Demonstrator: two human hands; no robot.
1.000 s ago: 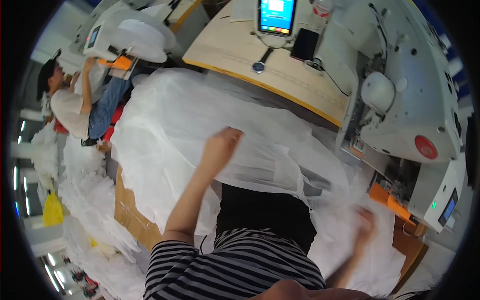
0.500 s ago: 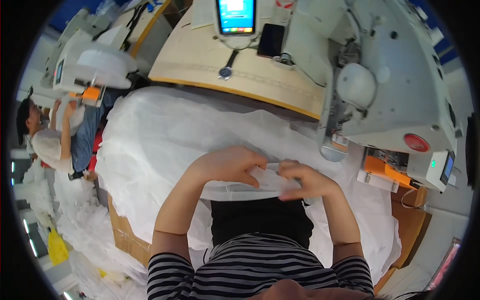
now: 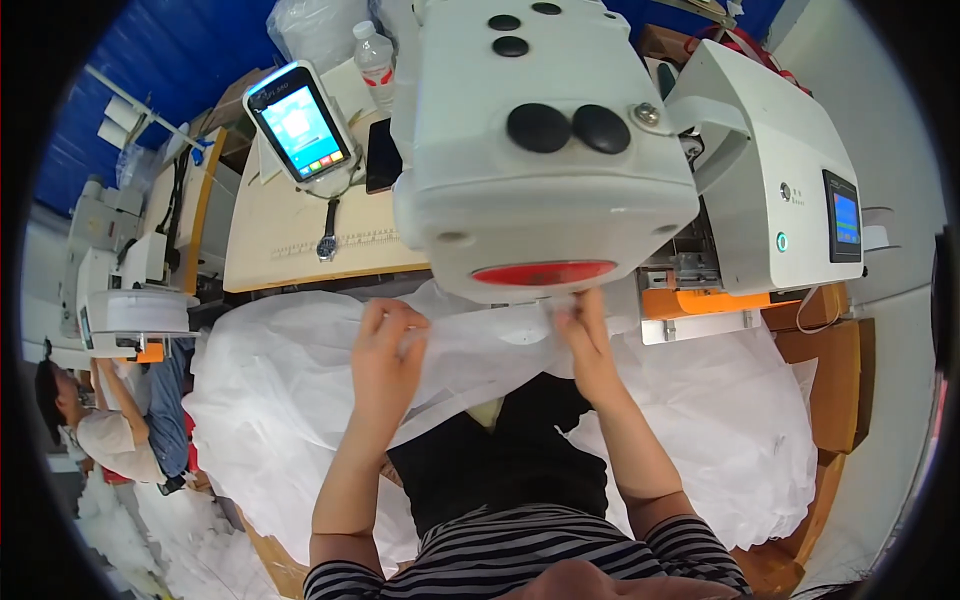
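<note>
A large sheer white fabric [image 3: 290, 370] is heaped over my lap and spreads to both sides. My left hand [image 3: 385, 360] has its fingers curled at the upper part of the fabric, gripping it; the fingertips are a little blurred. On the other side my right hand [image 3: 588, 345] pinches the fabric close below the front of a white sewing machine [image 3: 550, 215]. Between the hands a strip of fabric is stretched, and its lower edge hangs across my black-clad lap. The machine's head hides the sewing area behind it.
A lit control screen [image 3: 303, 130], a phone [image 3: 382, 155], a wristwatch [image 3: 327, 245] and a water bottle [image 3: 374, 62] are on the wooden table [image 3: 280, 225]. A white unit with an orange part [image 3: 690, 302] stands right. Cardboard boxes [image 3: 838, 385] lie beyond. Another person [image 3: 115, 440] works far left.
My view has swung up and right, so the machine now fills the upper middle. My hands have moved apart and forward, spreading the fabric between them, the right one up to the machine.
</note>
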